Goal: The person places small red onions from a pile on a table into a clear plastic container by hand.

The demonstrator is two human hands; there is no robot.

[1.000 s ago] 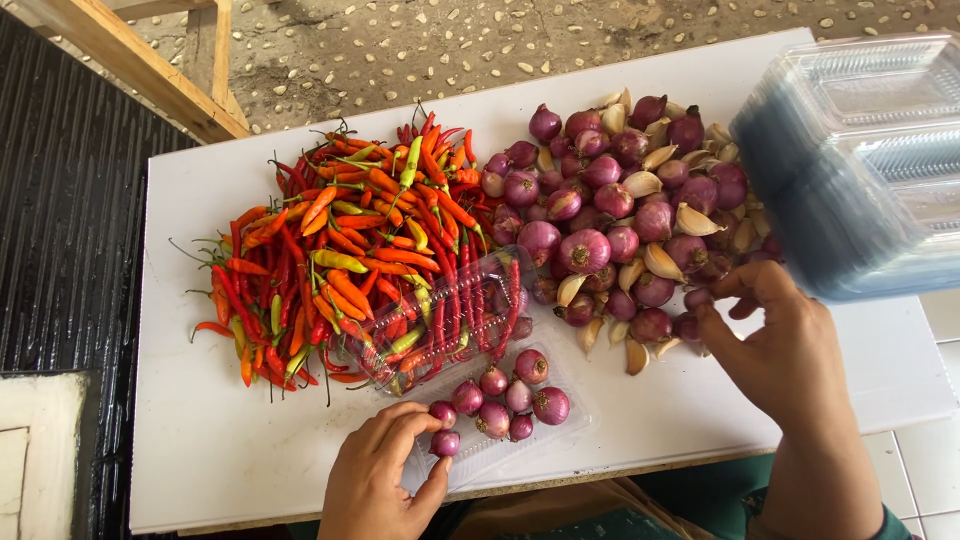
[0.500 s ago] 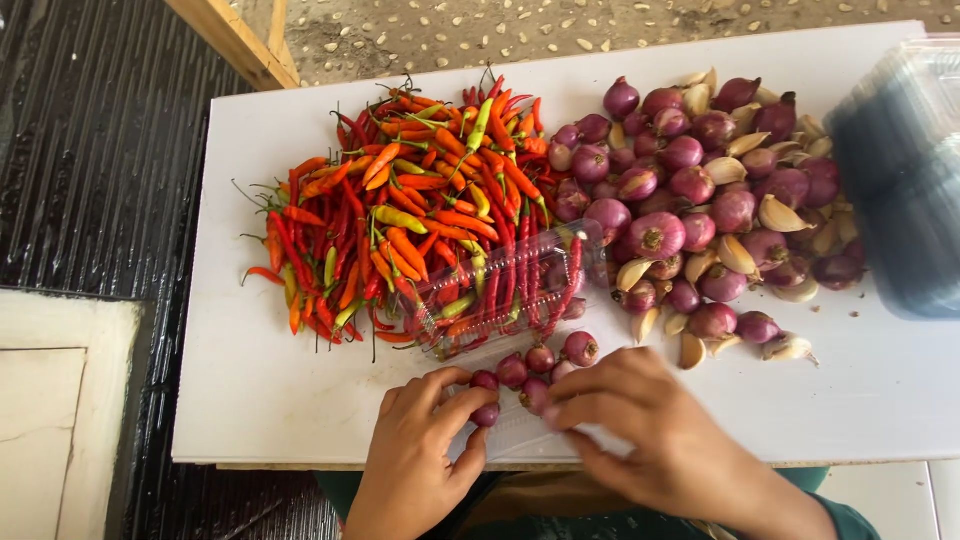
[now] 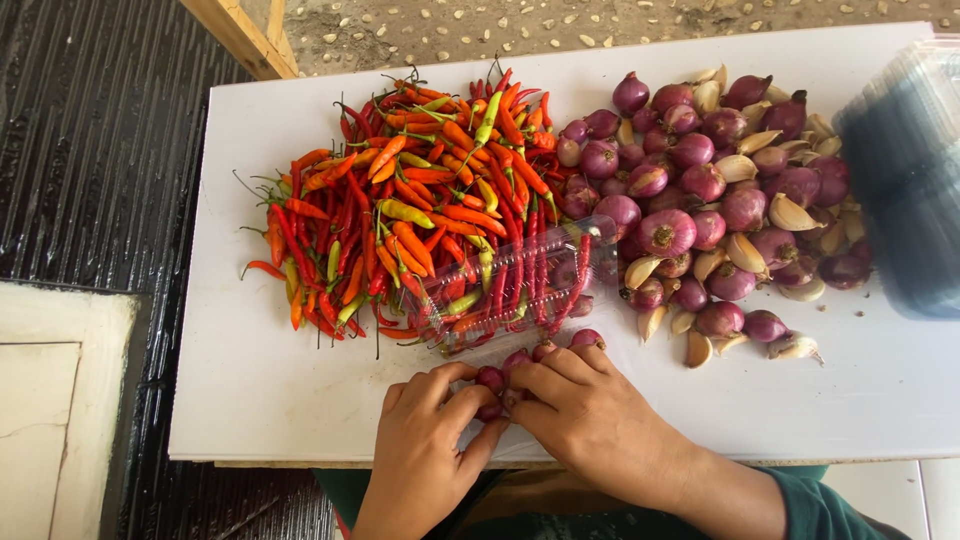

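Both hands meet at the lower centre of the frame: the left hand [image 3: 425, 440] and right hand [image 3: 590, 415] each have their grip clenched around a small cluster of shallots [image 3: 510, 370] on the white counter [image 3: 250, 400]. Just above lies a clear plastic tray [image 3: 520, 285], against the chilli pile [image 3: 400, 210].

Glossy chillies [image 3: 400, 210] and shiny-skinned shallots [image 3: 700, 180] lie on a smooth matt white bench [image 3: 250, 400]; the tray [image 3: 510, 285] is clear glossy plastic.
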